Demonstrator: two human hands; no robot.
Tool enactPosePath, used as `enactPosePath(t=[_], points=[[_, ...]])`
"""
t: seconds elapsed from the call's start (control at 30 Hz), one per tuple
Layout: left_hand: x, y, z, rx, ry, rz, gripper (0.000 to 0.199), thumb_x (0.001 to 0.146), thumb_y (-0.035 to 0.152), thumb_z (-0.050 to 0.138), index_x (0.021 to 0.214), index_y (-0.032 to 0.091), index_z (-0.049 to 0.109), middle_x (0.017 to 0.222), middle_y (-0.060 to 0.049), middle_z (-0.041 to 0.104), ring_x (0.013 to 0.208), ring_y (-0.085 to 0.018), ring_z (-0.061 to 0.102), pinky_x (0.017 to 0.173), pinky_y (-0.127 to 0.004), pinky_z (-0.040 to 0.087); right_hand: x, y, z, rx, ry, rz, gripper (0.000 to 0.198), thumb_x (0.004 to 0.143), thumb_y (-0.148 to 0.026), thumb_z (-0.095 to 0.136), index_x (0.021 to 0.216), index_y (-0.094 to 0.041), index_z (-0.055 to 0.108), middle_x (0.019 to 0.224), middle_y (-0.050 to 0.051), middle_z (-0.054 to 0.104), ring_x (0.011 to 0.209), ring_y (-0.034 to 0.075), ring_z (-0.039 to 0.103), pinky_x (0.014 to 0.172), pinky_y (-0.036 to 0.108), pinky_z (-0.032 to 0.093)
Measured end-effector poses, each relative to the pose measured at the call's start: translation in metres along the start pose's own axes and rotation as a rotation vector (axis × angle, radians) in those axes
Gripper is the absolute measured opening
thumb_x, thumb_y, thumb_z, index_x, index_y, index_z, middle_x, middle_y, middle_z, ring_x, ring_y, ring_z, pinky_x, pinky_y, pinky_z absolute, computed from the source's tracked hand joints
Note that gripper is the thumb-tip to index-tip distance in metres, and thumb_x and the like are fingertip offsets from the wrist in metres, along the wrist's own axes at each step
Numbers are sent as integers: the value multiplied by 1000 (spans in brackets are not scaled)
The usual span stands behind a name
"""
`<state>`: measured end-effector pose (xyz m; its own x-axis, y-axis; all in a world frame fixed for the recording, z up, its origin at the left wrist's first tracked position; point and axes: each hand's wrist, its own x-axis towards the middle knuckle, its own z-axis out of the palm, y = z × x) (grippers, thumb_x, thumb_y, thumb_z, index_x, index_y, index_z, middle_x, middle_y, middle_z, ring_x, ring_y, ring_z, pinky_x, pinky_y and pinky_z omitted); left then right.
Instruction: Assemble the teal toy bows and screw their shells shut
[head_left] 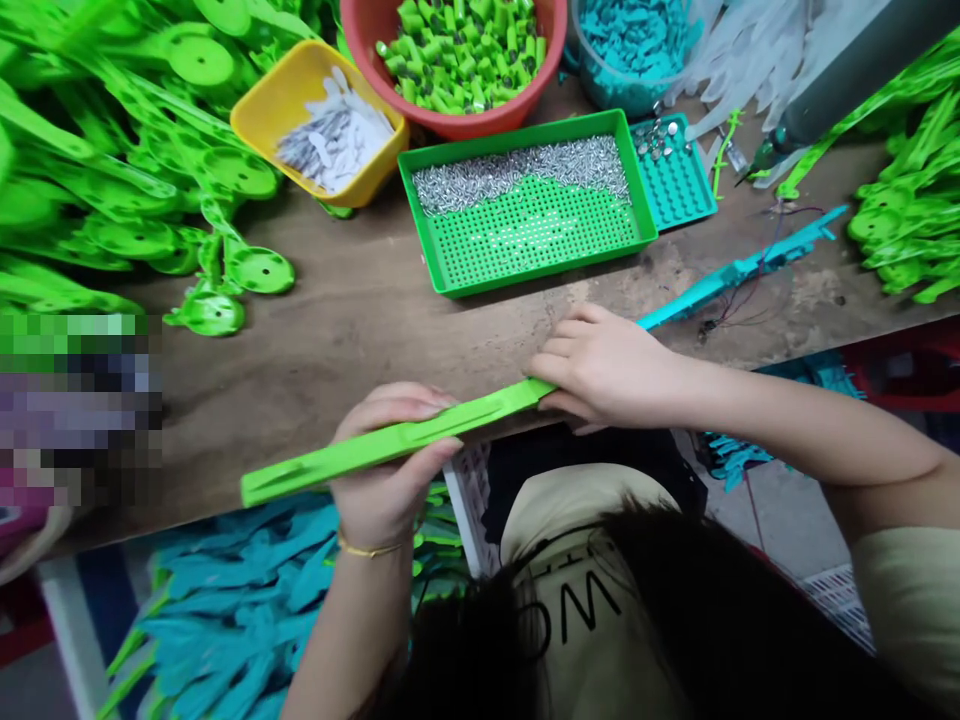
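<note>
A long bright green plastic piece (397, 437) is stretched slantwise over the front edge of the table, its broad end at the left. My left hand (382, 460) is closed around its middle, thumb on the near side. At its right end, the fingers of my right hand (600, 365) are wrapped round it and hide that end. Just beyond my right hand a long teal plastic piece (739, 275) lies on the table with thin dark wires by it; its left end is hidden behind the hand.
A green perforated tray (637, 245) holds small metal screws. Behind are a yellow bin (262, 125), a red bowl (450, 122) of green cylinders, and a clear tub (600, 85) of teal parts. Green parts (135, 200) are heaped left and right. A dark power driver (847, 85) hangs at right.
</note>
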<state>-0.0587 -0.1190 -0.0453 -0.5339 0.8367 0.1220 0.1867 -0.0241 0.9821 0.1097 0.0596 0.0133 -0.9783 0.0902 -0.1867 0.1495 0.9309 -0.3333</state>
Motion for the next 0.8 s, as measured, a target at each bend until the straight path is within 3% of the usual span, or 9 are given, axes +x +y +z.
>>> enactPosePath(t=[0.07, 0.2, 0.37, 0.47, 0.6, 0.67, 0.73, 0.8], points=[[-4, -12, 20, -48, -50, 37, 44, 64, 42, 86, 100, 26, 68, 99, -4, 69, 97, -22, 65, 86, -40, 56, -3, 2, 1, -14, 8, -44, 25, 93, -34, 52, 101, -14, 65, 93, 10, 73, 91, 24, 59, 86, 38, 31], [-8, -24, 51, 116, -11, 123, 27, 73, 28, 81, 96, 24, 69, 94, -1, 70, 94, -17, 67, 86, -36, 55, 0, 1, 5, -13, 63, -82, 25, 93, -32, 51, 103, -15, 65, 91, 9, 73, 90, 23, 58, 85, 37, 32], [-2, -20, 46, 152, -22, 177, 26, 72, 27, 82, 95, 25, 70, 92, 0, 71, 89, -17, 67, 82, -33, 55, -3, 3, -5, -21, 34, -29, 32, 94, -36, 53, 111, -12, 63, 99, 12, 73, 90, 23, 61, 91, 38, 33], [0, -19, 43, 73, 0, 157, 31, 70, 33, 83, 98, 25, 71, 94, -1, 72, 90, -18, 68, 83, -34, 56, -7, 7, -17, -1, -11, 32, 37, 92, -42, 57, 112, -11, 64, 98, 12, 74, 87, 23, 63, 85, 37, 35], [-1, -15, 54, 28, -91, -81, 52, 61, 42, 87, 106, 22, 70, 104, -5, 73, 100, -23, 68, 93, -38, 55, -3, 10, -34, 54, -11, 70, 36, 94, -45, 53, 105, -15, 68, 84, 8, 72, 77, 19, 61, 73, 31, 33], [-1, -5, 59, -16, -115, -212, 45, 65, 44, 84, 102, 20, 71, 97, -6, 74, 98, -24, 69, 93, -39, 55, 1, 9, -42, 82, -30, 88, 35, 95, -47, 51, 103, -17, 69, 79, 5, 70, 73, 17, 60, 69, 29, 31], [0, 10, 62, -140, -84, -352, 36, 71, 45, 79, 93, 18, 72, 83, -5, 74, 80, -21, 71, 78, -36, 59, 5, 7, -49, 88, -33, 106, 35, 95, -47, 49, 100, -19, 69, 78, 3, 69, 73, 16, 59, 67, 28, 31], [3, 28, 62, -275, -74, -496, 32, 71, 45, 79, 79, 15, 71, 67, -4, 70, 54, -15, 63, 52, -27, 55, 9, 4, -55, 84, -8, 122, 38, 98, -47, 44, 99, -19, 69, 79, 3, 67, 77, 16, 61, 69, 28, 33]])
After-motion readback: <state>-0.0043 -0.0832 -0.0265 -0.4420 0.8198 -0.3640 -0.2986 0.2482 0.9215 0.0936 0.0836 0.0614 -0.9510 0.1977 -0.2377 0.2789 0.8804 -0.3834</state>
